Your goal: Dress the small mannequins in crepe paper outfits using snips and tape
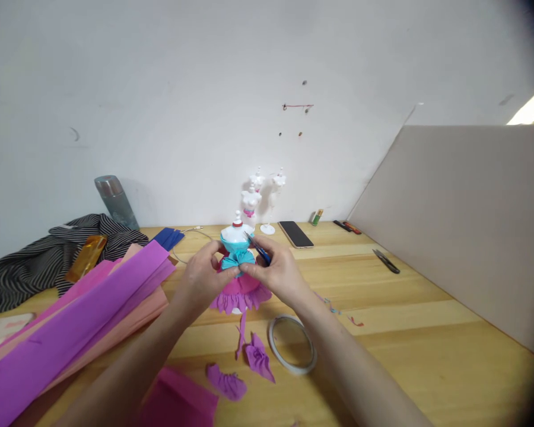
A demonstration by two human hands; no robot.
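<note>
A small white mannequin (pixel 237 231) stands upright in front of me. It wears a turquoise crepe-paper top and a pink paper skirt (pixel 240 286) with a purple ruffle. My left hand (pixel 206 270) is closed, pinching the left side of a pleated turquoise paper bow (pixel 238 260) at the mannequin's waist. From the other side, the thumb of my right hand (pixel 273 267) presses on the bow. A slim pointed tool with a blue handle (pixel 260 249) also rests in the right hand; whether it is scissors or tweezers I cannot tell. My fingers partly cover the skirt.
Crepe-paper sheets (pixel 80 314) lie at left beside striped cloth (pixel 102 237) and a bottle (pixel 117 201). A tape roll (pixel 272 350) and purple scraps (pixel 258 357) lie nearer me. Behind are more mannequins (pixel 251 200) and a phone (pixel 296 234); a dark tool (pixel 386 261) lies right.
</note>
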